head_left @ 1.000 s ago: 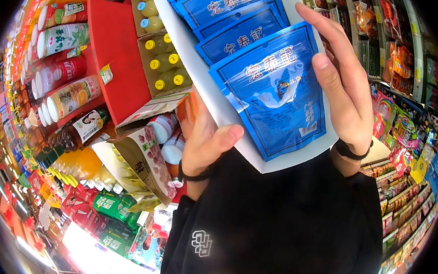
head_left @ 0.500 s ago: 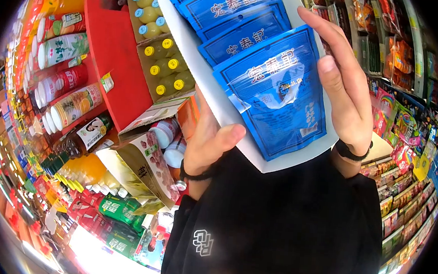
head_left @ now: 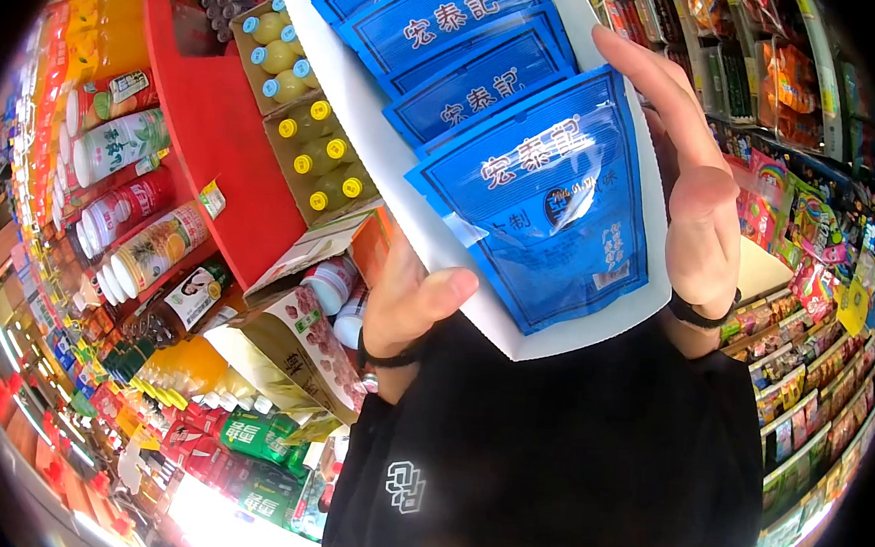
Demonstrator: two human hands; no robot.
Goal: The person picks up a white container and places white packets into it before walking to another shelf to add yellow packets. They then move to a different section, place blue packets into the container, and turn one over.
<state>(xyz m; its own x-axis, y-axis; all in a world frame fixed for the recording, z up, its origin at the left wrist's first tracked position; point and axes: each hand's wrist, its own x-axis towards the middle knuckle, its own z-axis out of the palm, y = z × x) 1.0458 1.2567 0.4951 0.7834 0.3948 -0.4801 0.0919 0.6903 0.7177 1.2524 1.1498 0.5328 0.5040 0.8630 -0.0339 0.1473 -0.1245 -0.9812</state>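
A white open-topped box is held up in front of my chest, tilted. Inside overlap several blue packets with Chinese lettering; the front one has a shiny, creased wrapper. My left hand grips the box's lower left side, thumb up beside the edge and fingers hidden beneath it. At the right edge, my right hand holds the box with its fingers against the side; one fingertip reaches the rim near the packets, and the thumb is raised off them. Each wrist has a dark band.
To the left stand a red shelf, yellow-capped bottles, larger drink bottles and an opened carton. Green packs are lower left. Racks of snack packets line the right, with hanging bags above.
The box has shifted slightly left and down with its packets. My right thumb has moved away from the front packet, to the right and down. The shelves have shifted slightly in view.
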